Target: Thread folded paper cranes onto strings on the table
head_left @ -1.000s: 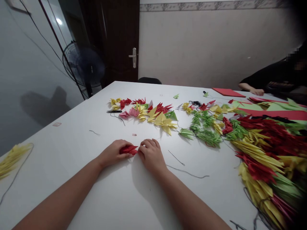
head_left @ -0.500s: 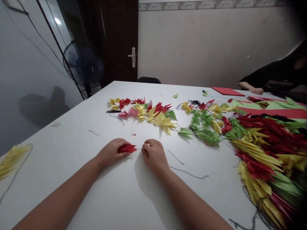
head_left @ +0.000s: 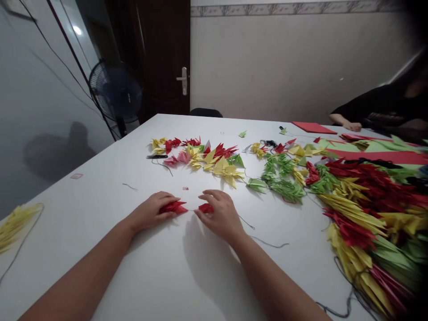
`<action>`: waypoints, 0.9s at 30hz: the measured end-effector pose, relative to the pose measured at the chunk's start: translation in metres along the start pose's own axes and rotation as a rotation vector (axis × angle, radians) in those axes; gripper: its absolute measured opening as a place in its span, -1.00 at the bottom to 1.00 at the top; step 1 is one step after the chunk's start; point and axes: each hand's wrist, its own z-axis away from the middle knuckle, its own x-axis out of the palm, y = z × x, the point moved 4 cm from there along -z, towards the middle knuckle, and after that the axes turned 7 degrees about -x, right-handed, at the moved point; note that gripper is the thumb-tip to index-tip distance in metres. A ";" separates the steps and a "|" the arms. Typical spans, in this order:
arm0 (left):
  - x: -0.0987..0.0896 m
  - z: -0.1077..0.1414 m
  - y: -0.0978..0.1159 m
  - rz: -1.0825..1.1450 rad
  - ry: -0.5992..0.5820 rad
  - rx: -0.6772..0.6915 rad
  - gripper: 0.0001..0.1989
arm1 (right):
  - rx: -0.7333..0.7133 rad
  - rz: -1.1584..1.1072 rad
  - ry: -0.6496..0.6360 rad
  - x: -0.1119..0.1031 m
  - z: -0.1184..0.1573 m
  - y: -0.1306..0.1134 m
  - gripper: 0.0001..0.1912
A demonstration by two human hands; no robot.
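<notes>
My left hand is closed round a small bunch of red origami pieces, their pointed ends showing past the fingertips. A short stretch of thread runs from this bunch toward my right hand. There another red origami piece shows between thumb and curled fingers, partly hidden by the hand. Beyond the right hand, a dark thread trails over the white table, and a thin looped end lies close by.
Strings of yellow, red, pink and green origami lie ahead, beside black thread snips. A large multicoloured heap covers the right side. Yellow origami sits far left. Another person's hand rests near red paper.
My right hand has opened its fingers somewhat and now has a red origami piece between them, where only thread showed before. My left hand keeps its bunch, shifted slightly left.
</notes>
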 end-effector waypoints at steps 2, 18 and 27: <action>-0.005 0.001 -0.001 -0.018 -0.009 -0.016 -0.54 | 0.067 -0.092 -0.035 -0.009 -0.002 0.007 -0.71; 0.015 -0.051 0.094 -0.437 -0.029 0.048 -0.59 | 0.159 0.025 0.092 -0.026 0.035 0.036 -0.78; 0.015 -0.056 0.093 -0.461 -0.069 0.075 -0.81 | 0.144 -0.012 -0.097 -0.010 0.030 0.038 -0.81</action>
